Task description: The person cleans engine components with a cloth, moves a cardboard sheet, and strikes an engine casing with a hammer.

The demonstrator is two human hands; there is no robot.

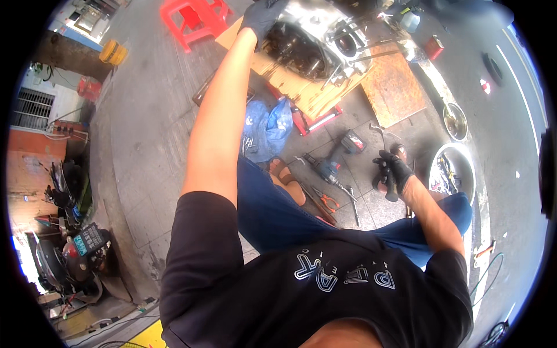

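At the top edge, my left hand (261,18) in a dark glove lies against the near-left side of an opened metal engine casing (316,18); its fingers are mostly hidden. The casing has an oily dark cavity and rests on brown cardboard (301,95). My right hand (395,174), in a black glove, hovers low over the paving beside my right foot. Its fingers are bent but apart, and I make out nothing between them. Close to it lie a cordless impact wrench (329,165), a thin curved metal piece (378,134) and a long socket tool (354,207).
Orange-handled pliers (328,202) lie between my feet. A metal basin (473,174) of parts stands right, with a smaller round pan (455,123) beyond. Blue plastic bag (267,130), rusty board (394,87) and red stool (191,23) surround the casing. A motorbike (75,255) stands far left.
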